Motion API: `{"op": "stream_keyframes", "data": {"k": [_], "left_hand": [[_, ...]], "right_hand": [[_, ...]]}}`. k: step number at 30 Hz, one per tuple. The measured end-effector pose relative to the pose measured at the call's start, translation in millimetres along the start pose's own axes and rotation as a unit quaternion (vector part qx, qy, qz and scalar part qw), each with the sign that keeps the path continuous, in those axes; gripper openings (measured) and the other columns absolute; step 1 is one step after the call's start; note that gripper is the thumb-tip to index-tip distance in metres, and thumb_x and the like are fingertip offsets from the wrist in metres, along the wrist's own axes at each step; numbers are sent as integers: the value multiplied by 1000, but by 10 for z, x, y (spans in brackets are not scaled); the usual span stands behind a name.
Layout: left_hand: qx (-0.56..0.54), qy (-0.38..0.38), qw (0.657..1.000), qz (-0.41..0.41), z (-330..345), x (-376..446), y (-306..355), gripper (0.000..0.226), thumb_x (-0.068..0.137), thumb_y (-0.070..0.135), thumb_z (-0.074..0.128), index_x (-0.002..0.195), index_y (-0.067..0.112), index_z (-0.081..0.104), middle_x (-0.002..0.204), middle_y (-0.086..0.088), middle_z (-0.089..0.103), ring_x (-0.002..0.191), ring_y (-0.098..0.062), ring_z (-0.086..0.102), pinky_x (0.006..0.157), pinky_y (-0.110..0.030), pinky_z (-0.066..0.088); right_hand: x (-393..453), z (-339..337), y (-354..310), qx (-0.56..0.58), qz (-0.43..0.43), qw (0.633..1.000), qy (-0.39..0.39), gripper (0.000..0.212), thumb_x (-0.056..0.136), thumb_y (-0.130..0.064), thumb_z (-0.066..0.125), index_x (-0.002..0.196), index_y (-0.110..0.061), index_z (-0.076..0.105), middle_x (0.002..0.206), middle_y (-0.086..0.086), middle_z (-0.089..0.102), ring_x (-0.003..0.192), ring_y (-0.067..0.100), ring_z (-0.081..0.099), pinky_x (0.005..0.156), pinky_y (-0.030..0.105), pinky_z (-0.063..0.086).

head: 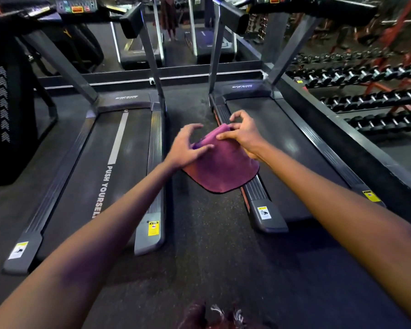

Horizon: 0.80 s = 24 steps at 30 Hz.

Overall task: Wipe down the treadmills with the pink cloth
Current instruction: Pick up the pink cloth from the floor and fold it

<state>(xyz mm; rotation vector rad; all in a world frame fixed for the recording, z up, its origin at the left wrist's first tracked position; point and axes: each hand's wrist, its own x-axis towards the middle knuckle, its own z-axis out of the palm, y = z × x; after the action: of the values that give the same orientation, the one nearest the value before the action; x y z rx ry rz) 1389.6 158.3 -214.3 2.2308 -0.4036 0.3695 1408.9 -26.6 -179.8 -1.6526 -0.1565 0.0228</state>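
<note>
The right hand (241,134) pinched the top fold of the pink cloth (221,167) between thumb and fingertips, its other fingers curled above. The left hand (188,146) lay against the cloth's left side with fingers spread and bent, the thumb pressed on the fabric; whether it truly gripped could not be told. The cloth, a soft, fuzzy towel with a dark stitched edge and a rounded lower corner, hung in the air between the two treadmills, over the inner side rail of the right treadmill (292,148).

The belt of the left treadmill (119,167) carried a white stripe and the white words "PUSH YOURSEL", the last letters hidden by the left forearm. Yellow warning stickers (153,228) sat on the grey end caps of the ribbed rails; their print was too small to read. A pale logo marked each motor cover, unreadable. Rows of black dumbbells (365,74) with metal handles filled red racks at right. The floor (207,245) was dark speckled rubber.
</note>
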Motion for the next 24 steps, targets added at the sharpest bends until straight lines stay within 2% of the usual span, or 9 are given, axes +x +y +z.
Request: {"op": "stream_keyframes", "data": {"k": [1,3,5,7,9,12,16,22,24], "left_hand": [[1,-26,1000,16,74,31,85,75,65,59,62,116,4,58,113,-9,60,103,-13,52,90,-24,41],[-14,-33,998,41,210,68,216,61,69,54,63,97,0,60,85,-8,61,79,-8,51,71,-23,40],[-38,-22,998,55,278,97,280,37,76,36,71,81,4,54,67,5,47,65,-3,39,59,-17,31],[-37,-37,995,83,302,124,329,23,83,21,70,79,9,50,67,4,43,64,-2,37,57,-13,30],[-22,-64,992,110,316,155,397,21,88,20,61,80,13,44,70,0,44,64,-1,36,58,-18,27],[-2,-72,991,111,344,180,500,20,94,20,55,81,14,41,71,-4,45,64,-16,41,62,-25,28],[59,-50,994,83,356,178,483,26,97,29,50,84,6,46,72,-9,51,77,-35,54,64,-36,34],[62,25,998,8,466,138,362,35,96,39,46,90,6,50,80,-16,62,78,-36,59,65,-42,43],[49,29,998,-11,547,116,348,34,96,39,47,86,8,49,75,-12,60,75,-34,59,64,-40,41]], "right_hand": [[1,23,-9,-8,-5,1000,0,53,61,13,76,79,-21,40,70,4,57,62,9,53,59,21,46],[-1,11,-8,-32,-32,999,3,49,60,11,79,74,-19,43,66,3,55,58,6,52,60,22,46],[-23,-82,-5,-62,-66,996,-7,44,62,6,80,72,-19,46,65,4,55,61,10,50,61,24,44],[-44,-246,-7,-80,-74,993,-40,38,66,3,79,77,-19,50,71,6,59,68,13,53,65,24,46],[-99,-408,-8,-95,-40,991,-89,33,70,1,77,91,-14,55,86,9,63,79,13,58,76,24,50],[-206,-529,76,-148,17,979,-137,44,73,0,75,114,4,57,99,10,65,79,7,63,80,23,53],[-354,-692,204,-172,48,976,-125,36,76,-9,75,108,5,65,89,10,69,72,14,65,71,27,56],[-465,-1057,361,-233,101,954,-160,41,70,-21,80,99,6,68,97,28,67,80,27,65,81,45,51],[-514,-1118,401,-241,109,952,-156,39,73,-20,78,100,7,67,91,23,69,76,25,62,72,40,52]]}}
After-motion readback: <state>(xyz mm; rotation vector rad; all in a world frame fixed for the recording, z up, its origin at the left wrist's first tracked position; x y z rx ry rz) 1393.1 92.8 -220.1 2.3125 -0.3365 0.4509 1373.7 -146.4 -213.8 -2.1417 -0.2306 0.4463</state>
